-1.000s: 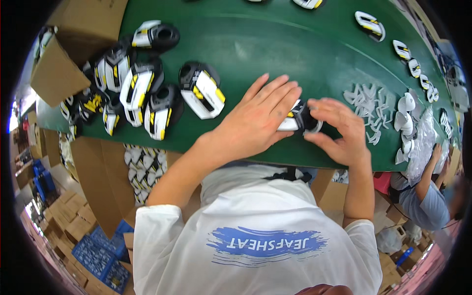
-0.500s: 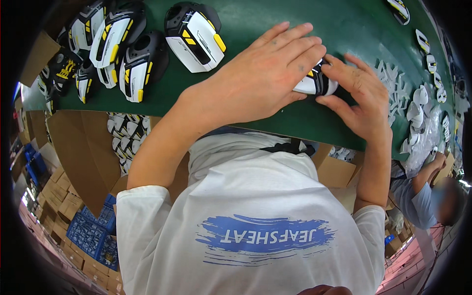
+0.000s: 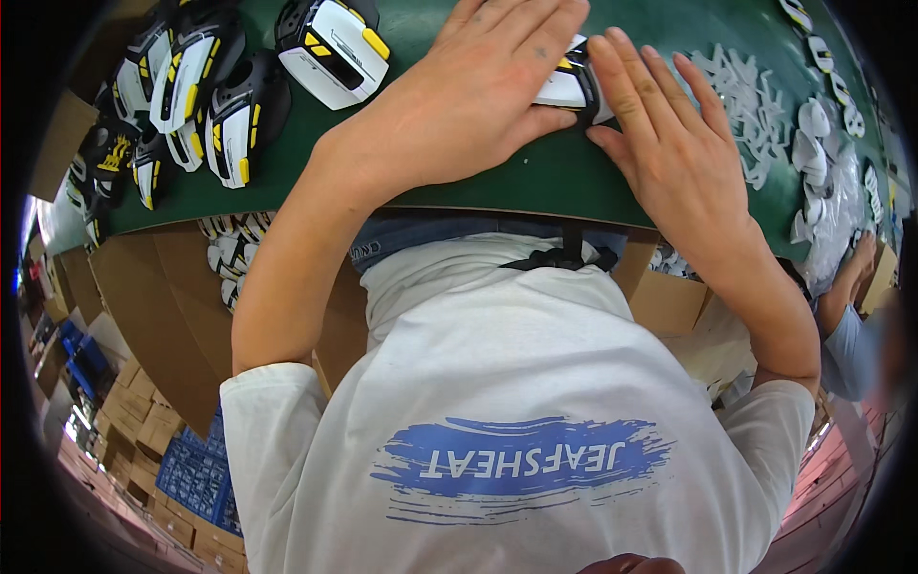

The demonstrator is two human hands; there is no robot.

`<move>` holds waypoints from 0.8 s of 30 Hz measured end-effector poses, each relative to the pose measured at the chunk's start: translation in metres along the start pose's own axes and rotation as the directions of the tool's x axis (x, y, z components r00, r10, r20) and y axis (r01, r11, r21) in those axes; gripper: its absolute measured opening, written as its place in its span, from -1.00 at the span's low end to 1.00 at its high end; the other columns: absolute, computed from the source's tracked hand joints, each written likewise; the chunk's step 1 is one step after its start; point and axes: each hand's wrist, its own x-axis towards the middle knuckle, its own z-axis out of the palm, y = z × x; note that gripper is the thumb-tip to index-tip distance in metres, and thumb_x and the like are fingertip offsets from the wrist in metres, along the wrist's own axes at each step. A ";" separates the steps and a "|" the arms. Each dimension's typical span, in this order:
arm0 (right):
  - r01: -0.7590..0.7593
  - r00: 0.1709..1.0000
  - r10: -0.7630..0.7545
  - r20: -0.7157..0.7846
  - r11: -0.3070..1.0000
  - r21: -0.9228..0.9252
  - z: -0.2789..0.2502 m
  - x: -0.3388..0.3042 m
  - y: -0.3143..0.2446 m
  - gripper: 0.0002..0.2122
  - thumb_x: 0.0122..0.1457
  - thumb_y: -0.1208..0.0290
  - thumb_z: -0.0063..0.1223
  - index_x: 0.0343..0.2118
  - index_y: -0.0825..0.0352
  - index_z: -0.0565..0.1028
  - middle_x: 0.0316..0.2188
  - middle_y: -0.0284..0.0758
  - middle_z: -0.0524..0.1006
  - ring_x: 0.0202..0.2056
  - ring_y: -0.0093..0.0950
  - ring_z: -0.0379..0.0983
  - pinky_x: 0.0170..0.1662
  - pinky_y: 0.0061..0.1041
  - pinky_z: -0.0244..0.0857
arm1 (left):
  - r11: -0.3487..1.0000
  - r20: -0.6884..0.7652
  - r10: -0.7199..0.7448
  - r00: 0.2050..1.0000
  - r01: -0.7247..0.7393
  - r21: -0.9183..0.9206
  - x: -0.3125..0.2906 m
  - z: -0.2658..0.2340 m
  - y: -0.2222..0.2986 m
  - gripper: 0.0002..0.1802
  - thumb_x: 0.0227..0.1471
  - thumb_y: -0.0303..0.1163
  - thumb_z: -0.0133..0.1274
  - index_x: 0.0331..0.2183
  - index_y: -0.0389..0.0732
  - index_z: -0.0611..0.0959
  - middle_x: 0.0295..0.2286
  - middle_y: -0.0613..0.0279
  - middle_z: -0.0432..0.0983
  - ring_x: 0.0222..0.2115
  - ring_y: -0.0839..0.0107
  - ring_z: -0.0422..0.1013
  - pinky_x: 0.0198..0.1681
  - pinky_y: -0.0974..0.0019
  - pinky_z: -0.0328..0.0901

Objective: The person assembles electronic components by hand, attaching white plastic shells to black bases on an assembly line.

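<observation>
A white, black and yellow plastic shell (image 3: pixel 562 91) lies on the green tabletop, mostly covered by my hands. Over its left and far side rests my left hand (image 3: pixel 488 91), fingers pressed together and the thumb along the near edge, gripping it. My right hand (image 3: pixel 665 129) meets the shell's right end, with straight, slightly spread fingers and the thumb at the near corner. The far side of the shell is hidden under my fingers. Just left of my left hand sits a larger shell (image 3: pixel 330 57) in the same colours.
Several similar shells (image 3: pixel 234 129) crowd the table's left end beside a cardboard flap (image 3: pixel 65 143). On the right lie thin whitish plastic strips (image 3: pixel 741 105), white curved pieces (image 3: pixel 813 153) and a clear plastic bag (image 3: pixel 832 230). An open carton (image 3: pixel 163 297) stands below the front edge. Another person's arm (image 3: pixel 846 277) shows far right.
My right hand has gone from bent fingers around the shell's end to straighter fingers laid against it. Both hands and the shell appear higher and further left in the picture, as the whole view has shifted.
</observation>
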 end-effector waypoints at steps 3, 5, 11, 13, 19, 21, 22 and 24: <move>0.020 1.000 -0.020 0.003 0.993 0.117 -0.005 -0.002 0.013 -0.35 0.50 0.08 0.12 0.57 0.12 0.29 0.45 -0.24 0.45 0.34 -0.17 0.48 0.53 -0.13 0.13 | 0.991 -0.193 -0.132 0.972 0.127 -0.038 -0.003 0.009 0.008 0.03 0.19 -0.16 0.41 0.51 -0.21 0.27 0.46 -0.14 0.20 0.49 -0.16 0.14 0.56 -0.21 0.05; 0.020 1.000 -0.025 0.017 0.967 0.256 -0.010 0.000 0.027 -0.45 0.55 0.23 0.09 0.54 0.21 0.35 0.45 -0.17 0.47 0.38 -0.17 0.47 0.52 -0.17 0.16 | 0.983 -0.206 -0.181 0.962 0.172 -0.064 -0.012 0.014 0.008 -0.02 0.19 -0.06 0.41 0.44 -0.25 0.37 0.38 -0.13 0.34 0.43 -0.13 0.23 0.54 -0.22 0.09; -0.480 0.860 0.130 -0.493 0.531 -0.698 -0.010 -0.046 0.177 -0.53 0.53 0.39 0.00 0.42 0.44 0.46 0.24 -0.12 0.65 0.19 -0.30 0.60 0.35 -0.29 0.39 | 0.990 -0.177 -0.139 0.974 0.136 -0.030 -0.004 0.002 0.007 -0.04 0.25 -0.02 0.33 0.41 -0.41 0.35 0.35 -0.23 0.36 0.42 -0.21 0.23 0.54 -0.23 0.07; -0.311 0.899 0.247 -0.362 0.942 -0.130 0.030 0.102 0.005 -0.60 0.53 0.47 -0.02 0.35 0.47 0.52 0.20 -0.19 0.68 0.17 -0.34 0.62 0.34 -0.37 0.38 | 0.986 -0.162 -0.153 0.975 0.161 0.035 -0.004 0.001 0.011 0.01 0.28 -0.06 0.30 0.42 -0.56 0.27 0.34 -0.37 0.34 0.37 -0.33 0.26 0.51 -0.15 0.12; 0.038 0.724 0.411 -0.555 0.779 0.626 0.030 0.119 0.030 -0.49 0.59 0.50 -0.13 0.55 0.35 0.30 0.60 -0.02 0.21 0.61 -0.10 0.08 0.62 -0.21 -0.16 | 0.980 -0.223 -0.181 0.958 0.194 0.040 -0.003 0.016 0.011 -0.10 0.19 0.05 0.38 0.34 -0.28 0.46 0.35 -0.01 0.42 0.43 -0.08 0.26 0.54 -0.27 0.04; 0.062 0.718 0.510 -0.473 0.631 0.774 0.031 0.105 0.049 -0.49 0.58 0.50 -0.12 0.54 0.39 0.32 0.59 -0.01 0.22 0.60 -0.11 0.10 0.62 -0.23 -0.15 | 0.978 -0.193 -0.204 0.960 0.208 0.001 -0.004 0.017 0.011 -0.09 0.17 0.04 0.40 0.35 -0.26 0.46 0.34 0.02 0.43 0.42 -0.06 0.26 0.54 -0.27 0.04; 0.103 0.739 0.519 -0.429 0.543 0.834 0.027 0.093 0.051 -0.49 0.57 0.51 -0.10 0.54 0.37 0.33 0.58 0.01 0.23 0.60 -0.09 0.10 0.61 -0.21 -0.13 | 0.977 -0.192 -0.210 0.959 0.214 0.000 -0.007 0.016 0.013 -0.09 0.17 0.04 0.40 0.35 -0.26 0.46 0.34 0.02 0.43 0.42 -0.06 0.26 0.54 -0.27 0.04; 0.073 0.780 0.507 -0.367 0.509 0.858 0.026 0.074 0.047 -0.55 0.57 0.46 -0.04 0.46 0.39 0.42 0.44 -0.07 0.42 0.43 -0.27 0.32 0.45 -0.31 0.13 | 0.980 -0.206 -0.199 0.958 0.198 -0.027 -0.008 0.009 0.016 -0.09 0.13 -0.01 0.44 0.34 -0.24 0.48 0.32 0.05 0.45 0.41 -0.04 0.28 0.54 -0.28 0.05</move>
